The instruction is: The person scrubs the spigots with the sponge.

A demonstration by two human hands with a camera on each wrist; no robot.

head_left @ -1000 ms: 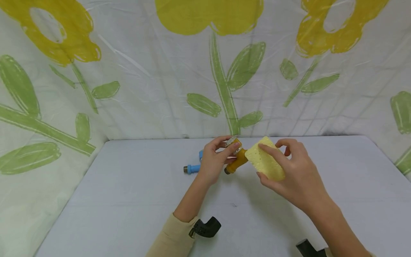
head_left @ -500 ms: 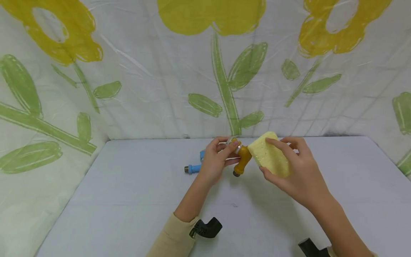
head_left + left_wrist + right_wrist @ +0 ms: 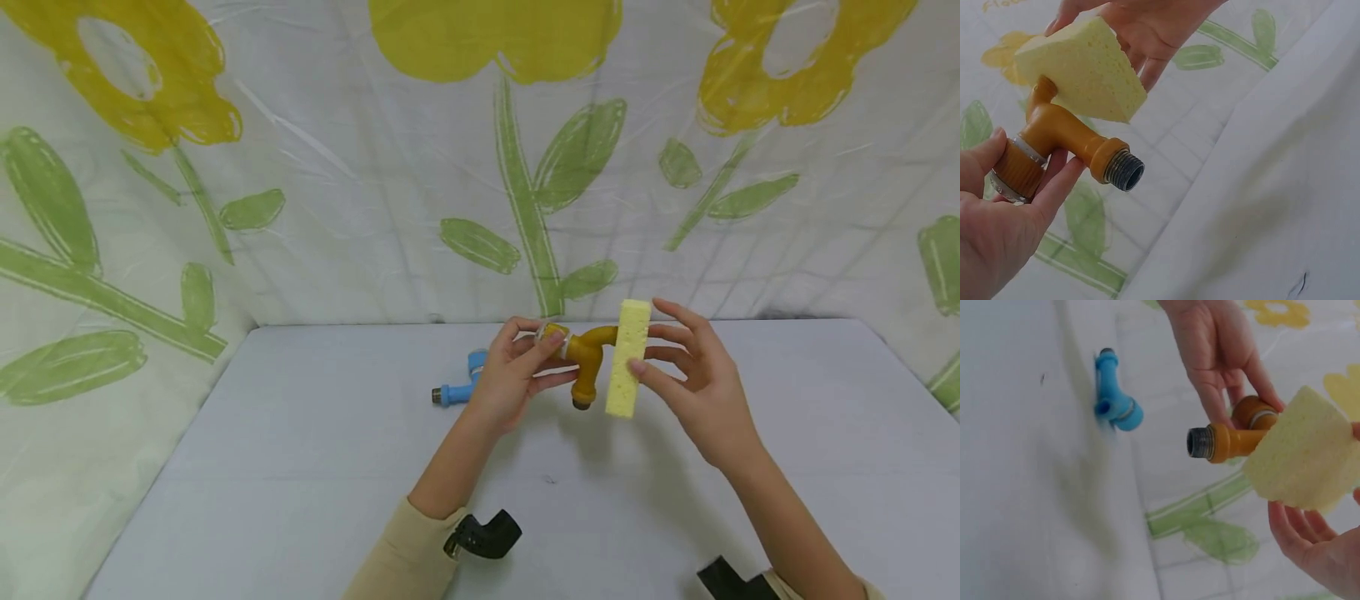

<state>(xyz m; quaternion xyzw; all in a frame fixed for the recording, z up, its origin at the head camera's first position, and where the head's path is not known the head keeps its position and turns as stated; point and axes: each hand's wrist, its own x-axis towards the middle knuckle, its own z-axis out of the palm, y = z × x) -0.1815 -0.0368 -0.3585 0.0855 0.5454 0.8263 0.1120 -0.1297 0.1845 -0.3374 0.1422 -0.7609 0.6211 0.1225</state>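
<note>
My left hand [image 3: 513, 375] grips an orange faucet [image 3: 588, 367] by its ribbed knob, holding it above the table. In the left wrist view the faucet's threaded end [image 3: 1125, 172] points away from the palm. A yellow sponge [image 3: 628, 358] is pinched between the thumb and fingers of my right hand [image 3: 697, 383]. One face of the sponge lies against the faucet's spout end, which the left wrist view shows. Behind my left hand a blue faucet [image 3: 453, 393] lies on the table, partly hidden in the head view.
The white table [image 3: 315, 467] runs back to a wall sheet [image 3: 360, 208] printed with flowers. Black wrist cameras [image 3: 487, 533] sit at both sleeves.
The sponge has turned from showing its broad face to standing edge-on in the head view. The orange faucet has shifted right and rotated, with its spout now more level.
</note>
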